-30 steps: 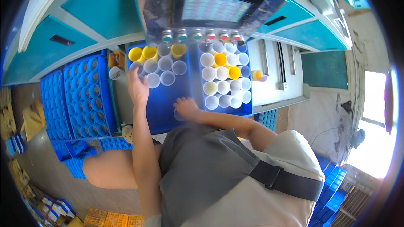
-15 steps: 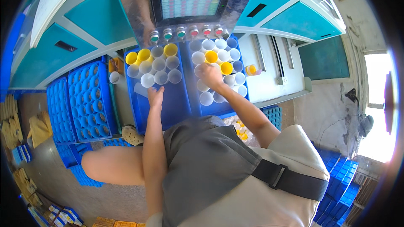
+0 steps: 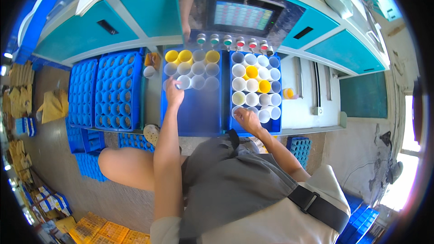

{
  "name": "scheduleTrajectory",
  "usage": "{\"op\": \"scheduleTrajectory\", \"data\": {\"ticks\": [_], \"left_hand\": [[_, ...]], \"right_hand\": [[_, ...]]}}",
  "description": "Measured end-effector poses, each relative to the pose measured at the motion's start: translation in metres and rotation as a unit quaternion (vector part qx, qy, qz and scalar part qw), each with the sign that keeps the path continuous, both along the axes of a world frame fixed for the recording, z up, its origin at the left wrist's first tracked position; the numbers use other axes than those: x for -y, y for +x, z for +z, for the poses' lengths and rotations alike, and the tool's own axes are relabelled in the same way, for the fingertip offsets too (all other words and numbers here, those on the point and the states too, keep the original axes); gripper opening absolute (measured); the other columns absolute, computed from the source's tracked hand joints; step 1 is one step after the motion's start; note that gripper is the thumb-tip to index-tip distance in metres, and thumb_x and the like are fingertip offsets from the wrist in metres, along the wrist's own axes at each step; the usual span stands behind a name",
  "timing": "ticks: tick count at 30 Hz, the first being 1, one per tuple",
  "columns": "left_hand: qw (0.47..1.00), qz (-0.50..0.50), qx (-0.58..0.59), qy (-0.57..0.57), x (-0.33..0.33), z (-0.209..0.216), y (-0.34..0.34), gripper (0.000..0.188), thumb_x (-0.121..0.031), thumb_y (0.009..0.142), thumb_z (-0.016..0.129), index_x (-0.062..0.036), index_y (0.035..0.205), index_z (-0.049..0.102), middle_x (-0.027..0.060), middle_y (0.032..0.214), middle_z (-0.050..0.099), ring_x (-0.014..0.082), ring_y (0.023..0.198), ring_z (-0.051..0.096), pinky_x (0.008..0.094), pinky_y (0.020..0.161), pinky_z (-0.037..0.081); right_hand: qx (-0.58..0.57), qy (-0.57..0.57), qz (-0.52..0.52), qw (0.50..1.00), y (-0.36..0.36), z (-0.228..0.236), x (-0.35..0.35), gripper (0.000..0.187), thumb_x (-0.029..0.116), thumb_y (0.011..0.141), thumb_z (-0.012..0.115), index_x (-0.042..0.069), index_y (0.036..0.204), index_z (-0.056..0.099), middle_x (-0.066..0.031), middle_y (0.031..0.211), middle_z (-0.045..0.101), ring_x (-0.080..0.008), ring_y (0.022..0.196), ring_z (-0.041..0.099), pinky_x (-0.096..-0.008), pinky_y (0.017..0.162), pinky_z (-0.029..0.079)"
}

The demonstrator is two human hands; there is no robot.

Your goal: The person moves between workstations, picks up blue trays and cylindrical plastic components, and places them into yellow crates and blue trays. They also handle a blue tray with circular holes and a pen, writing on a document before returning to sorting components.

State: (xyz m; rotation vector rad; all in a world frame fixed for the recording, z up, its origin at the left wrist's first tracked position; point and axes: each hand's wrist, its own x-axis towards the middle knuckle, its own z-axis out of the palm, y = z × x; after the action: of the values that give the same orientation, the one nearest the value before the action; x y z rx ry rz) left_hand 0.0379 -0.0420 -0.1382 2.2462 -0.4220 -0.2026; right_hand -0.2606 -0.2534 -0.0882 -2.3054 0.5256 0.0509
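My left hand (image 3: 174, 94) is closed at the near-left end of the cups in the left blue tray (image 3: 199, 117). Its fingers pinch a translucent cup (image 3: 166, 85), partly hidden by the hand, beside a white cup (image 3: 183, 82). Yellow cups (image 3: 185, 56) stand in that tray's back row. My right hand (image 3: 248, 119) is at the near-left corner of the right blue tray (image 3: 274, 129), fingers closed on the rim of a white cup (image 3: 236, 110); the hand covers part of it. White cups (image 3: 238, 84) and two yellow cups (image 3: 251, 72) fill rows in that tray.
Behind the trays is a panel with a screen (image 3: 242, 16) and push buttons (image 3: 227, 40). Blue crates of blue tubes (image 3: 115, 88) stand left. A yellow cup (image 3: 288, 93) lies on the white bench (image 3: 312, 113) at right. A white cup (image 3: 149, 72) sits between crates and trays.
My left hand has brought the tilted translucent cup to the left end of the front row. My right hand has moved from the middle cups to the near-left corner. The view has shifted.
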Motion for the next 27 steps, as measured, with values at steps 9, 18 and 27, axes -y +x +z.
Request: {"op": "scheduleTrajectory", "data": {"ticks": [9,18,27], "left_hand": [[0.956,0.115,0.118,-0.243,-0.031,0.047,-0.03,0.034,0.011,0.075,0.063,-0.008,0.103,0.066,0.0181,0.115,0.067,0.0343,0.114,0.063,0.0419,0.099,0.048],[0.876,0.446,0.067,-0.169,-0.242,0.045,-0.339,0.033,0.001,0.085,0.056,-0.0051,0.118,0.062,0.0163,0.118,0.064,0.0326,0.109,0.064,0.042,0.094,0.051],[0.373,0.884,-0.283,0.005,-0.43,-0.066,-0.823,0.031,-0.023,0.08,0.066,-0.0085,0.106,0.074,0.0228,0.107,0.072,0.0409,0.101,0.069,0.0503,0.089,0.055]], "right_hand": [[0.031,0.054,0.162,0.985,0.008,0.03,-0.067,0.019,0.01,0.091,0.068,0.004,0.108,0.068,-0.015,0.097,0.072,-0.0293,0.086,0.071,-0.0385,0.074,0.057],[0.006,0.121,0.527,0.841,0.075,0.007,-0.207,0.015,0.009,0.096,0.065,0.001,0.108,0.069,-0.0118,0.089,0.071,-0.0177,0.077,0.066,-0.0297,0.067,0.052],[0.078,0.096,0.654,0.746,0.002,-0.006,-0.523,0.016,0.011,0.093,0.065,0.0,0.105,0.068,-0.0123,0.09,0.07,-0.0204,0.081,0.066,-0.0328,0.074,0.052]]}}
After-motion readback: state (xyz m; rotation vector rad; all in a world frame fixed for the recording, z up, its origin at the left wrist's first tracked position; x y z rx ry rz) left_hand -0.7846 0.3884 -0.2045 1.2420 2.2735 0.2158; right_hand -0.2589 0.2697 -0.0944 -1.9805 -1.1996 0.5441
